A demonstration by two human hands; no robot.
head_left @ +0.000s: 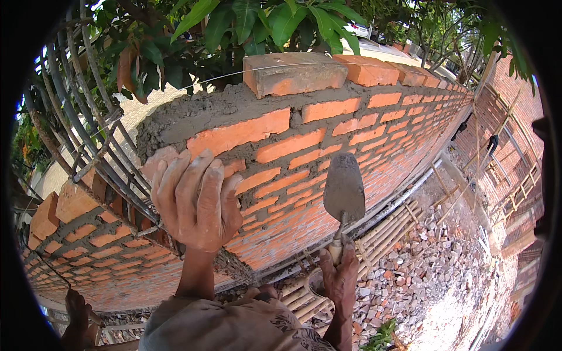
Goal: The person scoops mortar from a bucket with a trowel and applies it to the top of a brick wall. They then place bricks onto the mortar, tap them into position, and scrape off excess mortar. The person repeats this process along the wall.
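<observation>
My left hand (196, 202) lies against the end of the brick wall, just below the mortar bed. Its fingers are stretched upward over a pale brick (157, 160), partly hidden behind them. In my right hand (339, 272) is a pointing-up trowel (344, 190), gripped by its wooden handle; its grey blade stands in front of the wall face. Wet grey mortar (193, 114) is heaped along the wall top at the near left. A brick (295, 75) sits at the edge of this mortar, first in a row of bricks along the top.
A taut string line (225, 76) runs above the wall. Steel reinforcing bars (88, 111) rise between this wall and another brick section (76, 245) on the left. Below are bamboo poles (386, 231) and brick rubble (421, 281). What looks like another person's hand (77, 307) shows at lower left.
</observation>
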